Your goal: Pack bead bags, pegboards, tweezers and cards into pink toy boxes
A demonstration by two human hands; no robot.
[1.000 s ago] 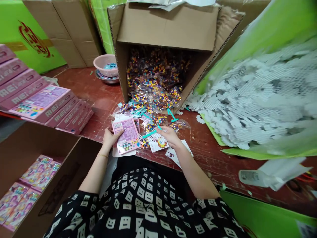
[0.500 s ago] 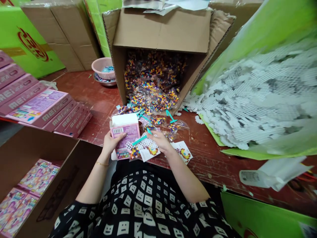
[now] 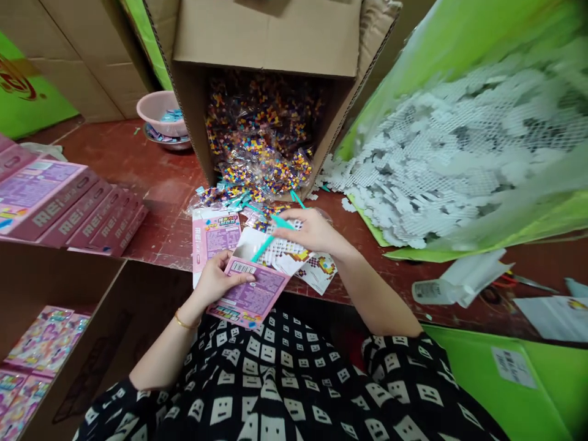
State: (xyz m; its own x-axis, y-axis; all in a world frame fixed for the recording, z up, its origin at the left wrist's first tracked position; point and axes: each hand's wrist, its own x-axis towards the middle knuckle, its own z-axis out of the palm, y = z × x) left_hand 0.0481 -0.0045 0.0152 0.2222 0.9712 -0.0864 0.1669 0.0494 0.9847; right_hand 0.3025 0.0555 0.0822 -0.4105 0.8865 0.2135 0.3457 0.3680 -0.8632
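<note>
My left hand (image 3: pixel 218 283) is closed round a small pink carton (image 3: pixel 264 293), thumb on its printed, barcoded face. The carton is tilted, its open white end facing up towards my right hand (image 3: pixel 316 231). In that hand's fingers is a teal plastic tool (image 3: pixel 263 247), its lower end at the carton's mouth. A white grid board (image 3: pixel 281 250) is just below the fingers; whether they grip it too, I cannot tell. Leaflets with a pixel picture (image 3: pixel 320 273) lie beneath. Another pink carton (image 3: pixel 219 231) lies behind my left hand.
Ahead, a large cardboard box (image 3: pixel 266 40) on its side spills bags of coloured beads (image 3: pixel 261 162). White grid pieces (image 3: pixel 459 153) fill a bag at right, near a bottle (image 3: pixel 434 292). Stacked pink boxes (image 3: pixel 87 211) stand left; a pink bowl (image 3: pixel 158 116) sits behind.
My left hand has turned the carton so its open end leans towards my right hand. The bead bag in front of it is out of sight. The view has shifted right.
</note>
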